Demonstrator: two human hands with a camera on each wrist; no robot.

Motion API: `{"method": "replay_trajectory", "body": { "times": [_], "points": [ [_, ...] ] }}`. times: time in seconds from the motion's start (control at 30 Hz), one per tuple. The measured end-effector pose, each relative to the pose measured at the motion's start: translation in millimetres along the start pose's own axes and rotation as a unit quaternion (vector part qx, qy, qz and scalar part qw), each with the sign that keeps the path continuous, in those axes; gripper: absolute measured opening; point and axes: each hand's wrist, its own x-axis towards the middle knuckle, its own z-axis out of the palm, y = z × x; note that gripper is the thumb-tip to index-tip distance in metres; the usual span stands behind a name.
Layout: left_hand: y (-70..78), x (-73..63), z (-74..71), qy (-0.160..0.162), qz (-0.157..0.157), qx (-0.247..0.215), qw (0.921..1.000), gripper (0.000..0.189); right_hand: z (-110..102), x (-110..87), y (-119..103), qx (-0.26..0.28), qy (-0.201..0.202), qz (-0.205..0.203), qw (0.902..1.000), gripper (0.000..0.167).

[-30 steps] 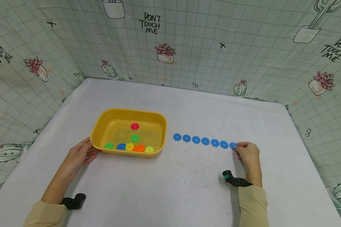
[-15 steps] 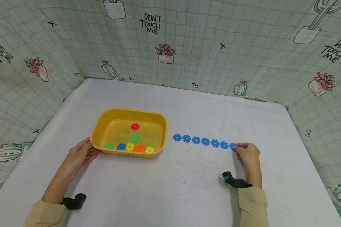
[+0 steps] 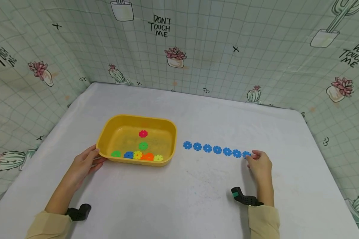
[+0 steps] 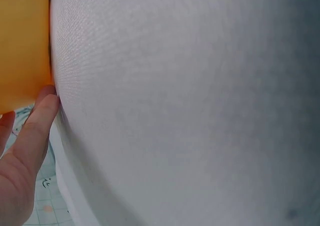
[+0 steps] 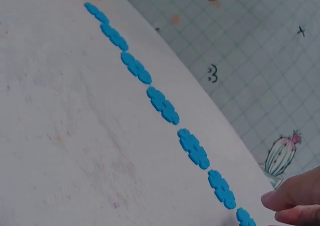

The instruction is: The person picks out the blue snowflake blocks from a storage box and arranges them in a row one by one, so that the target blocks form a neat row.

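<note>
Beige sleeves [image 3: 49, 225] were seen nearest, short of the shallow yellow plastic tray [image 3: 122, 137], with black wrist-worn devices [image 3: 79, 212] strapped just beyond the cuffs. By the left hand [image 3: 81, 165] the tray was held at its near left corner, the thumb set at the rim and the fingers laid against the side below.

Well to the right of the tray, the change was shown by the right hand [image 3: 261, 166]. Half a second earlier, the end blue notched plastic disc [image 3: 245, 154] had been pinched; now the forefinger was parted from it and the grip was loosened, with nothing seen to be lifted. Whether the disc was still brushed by the thumb could not be told. The disc was left flat at the far end of a row of seven blue discs [image 3: 217, 150], which was strung out from just beside the tray and was not visibly disturbed. Its placing was judged all but finished.

Inside the tray, mixed discs were gathered along the near wall, among them one blue disc [image 3: 128, 155]; a red disc [image 3: 143, 133] was lodged farther in. Beyond the tray, a pale gridded cloth [image 3: 209, 39] was hung.
</note>
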Motion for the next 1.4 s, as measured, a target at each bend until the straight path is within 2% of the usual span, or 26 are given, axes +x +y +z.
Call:
{"method": "replay_trajectory", "body": {
  "times": [0.17,0.43,0.5,0.67,0.7,0.93,1.07,1.3,1.4],
  "points": [
    [-0.3,-0.7,0.4,-0.001,-0.003,-0.002,1.0000,0.065,0,-16.3,-16,0.001,-0.004,-0.028,0.9996,0.046],
    [-9.7,5.5,-1.1,0.001,-0.001,-0.013,0.9999,0.072,5,-40.6,-45,0.013,-0.035,-0.127,0.9911,0.038],
    [-13.3,8.1,-1.1,0.003,0.000,-0.017,0.9998,0.075,9,-45.7,-52,0.022,-0.043,-0.154,0.9869,0.036],
    [-4.5,3.2,1.3,0.006,-0.005,-0.008,0.9999,0.068,23,-57.7,-68,0.040,-0.071,-0.218,0.9726,0.032],
    [-0.1,0.3,2.1,0.005,-0.007,-0.002,1.0000,0.065,26,-60.2,-72,0.046,-0.079,-0.227,0.9695,0.032],
    [-1.4,0.2,1.2,0.006,-0.005,-0.001,1.0000,0.065,52,-76.5,-94,0.079,-0.132,-0.284,0.9464,0.030],
    [-0.9,-0.2,0.7,0.005,0.002,-0.001,1.0000,0.065,67,-85.3,-105,0.090,-0.157,-0.301,0.9364,0.028],
    [-1.1,-1.0,0.1,0.002,0.005,-0.001,1.0000,0.065,91,-98.3,-122,0.099,-0.184,-0.314,0.9262,0.023],
    [-1.3,-0.7,-0.2,0.003,0.007,-0.002,1.0000,0.065,100,-102.7,-129,0.108,-0.196,-0.328,0.9178,0.023]
  ]
}}
